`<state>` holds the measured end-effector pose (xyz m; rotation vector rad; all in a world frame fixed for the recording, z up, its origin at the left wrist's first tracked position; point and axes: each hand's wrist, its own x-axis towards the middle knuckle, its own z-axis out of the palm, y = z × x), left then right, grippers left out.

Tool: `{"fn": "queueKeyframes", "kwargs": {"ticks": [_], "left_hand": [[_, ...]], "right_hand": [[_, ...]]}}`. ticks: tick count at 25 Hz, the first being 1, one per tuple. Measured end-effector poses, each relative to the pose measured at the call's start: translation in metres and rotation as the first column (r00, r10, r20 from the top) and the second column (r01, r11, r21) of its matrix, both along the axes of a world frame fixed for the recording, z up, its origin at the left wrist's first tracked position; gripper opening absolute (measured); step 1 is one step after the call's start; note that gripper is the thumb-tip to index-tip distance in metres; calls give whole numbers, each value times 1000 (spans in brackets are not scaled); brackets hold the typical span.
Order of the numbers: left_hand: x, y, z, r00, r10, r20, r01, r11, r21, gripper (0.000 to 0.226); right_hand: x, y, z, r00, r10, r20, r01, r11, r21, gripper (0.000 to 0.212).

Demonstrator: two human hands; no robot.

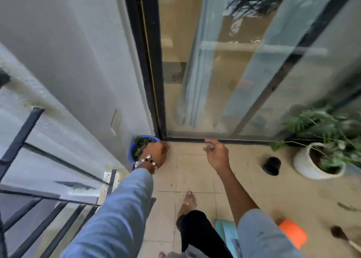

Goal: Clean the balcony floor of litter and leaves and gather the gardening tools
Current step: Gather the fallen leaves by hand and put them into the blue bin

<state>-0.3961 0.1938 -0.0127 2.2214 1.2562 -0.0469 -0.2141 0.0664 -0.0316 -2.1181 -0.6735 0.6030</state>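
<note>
A blue bowl (pixel 136 140) full of dark green leaves stands on the tiled floor in the corner where the white wall meets the sliding glass door. My left hand (pixel 156 153), with a bead bracelet at the wrist, hangs over the bowl's right rim with its fingers curled; the hand hides whatever lies under them. My right hand (pixel 215 153) hovers over the floor to the right, fingers loosely spread, holding nothing. A small black pot (pixel 272 165) lies on its side further right.
A white pot with a green plant (pixel 304 164) stands at the right by the door. An orange object (pixel 293 235), a light blue object (pixel 227 231) and a dark brush (pixel 339 233) lie on the floor near my legs. A black railing (pixel 29 179) borders the left.
</note>
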Motion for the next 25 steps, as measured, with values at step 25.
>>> {"fn": "queueKeyframes", "kwargs": {"ticks": [25], "left_hand": [[481, -203, 54, 287, -957, 49, 957, 288, 22, 32]], "right_hand": [[257, -248, 29, 533, -843, 69, 843, 522, -132, 21]]}}
